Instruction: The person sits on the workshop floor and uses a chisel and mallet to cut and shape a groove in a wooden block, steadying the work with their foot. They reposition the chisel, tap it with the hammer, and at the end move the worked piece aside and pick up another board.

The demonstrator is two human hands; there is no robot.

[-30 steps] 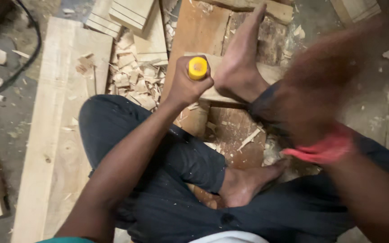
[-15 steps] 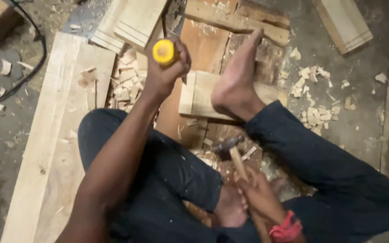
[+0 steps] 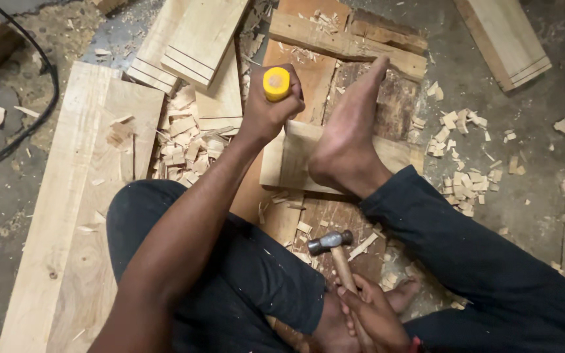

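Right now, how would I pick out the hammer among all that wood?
Start at the bare foot pinning a pale board, then drop toward the bottom edge. There the right hand grips the hammer: its dark metal head and slim wooden handle stand out from the pale chips.

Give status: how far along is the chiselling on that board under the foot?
Done: many wood chips lie beside the board, so cutting has happened. In hand: left hand grips the yellow-capped chisel on the board, foot pinning it; right hand holds the hammer low. Left: cut depth is hidden, cannot tell.
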